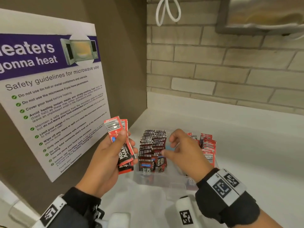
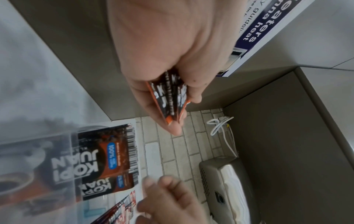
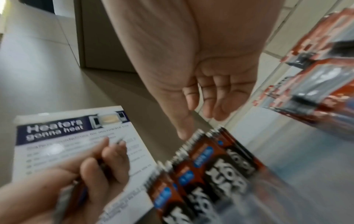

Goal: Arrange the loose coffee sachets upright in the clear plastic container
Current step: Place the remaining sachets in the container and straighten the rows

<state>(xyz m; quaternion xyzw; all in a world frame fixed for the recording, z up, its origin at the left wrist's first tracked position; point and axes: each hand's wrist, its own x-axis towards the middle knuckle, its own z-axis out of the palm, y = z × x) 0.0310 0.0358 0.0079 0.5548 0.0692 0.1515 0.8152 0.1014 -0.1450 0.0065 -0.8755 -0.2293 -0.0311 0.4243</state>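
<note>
Low in the frame, my left hand point(image 1: 107, 155) grips a bunch of sachets point(image 1: 122, 143) by the poster point(image 1: 49, 89). Right hand point(image 1: 182, 152) hovers loose-fingered, holding nothing, over the clear container point(image 1: 158, 178) at centre, where sachets stand upright along its left and right walls, with open counter point(image 1: 246, 145) stretching right.

Head looks down; wrists close; all share sachets point(image 1: 152, 145).

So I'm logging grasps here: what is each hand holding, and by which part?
The left hand grips a small stack of coffee sachets around its middle, thumb on the front. The right hand holds nothing.
</note>
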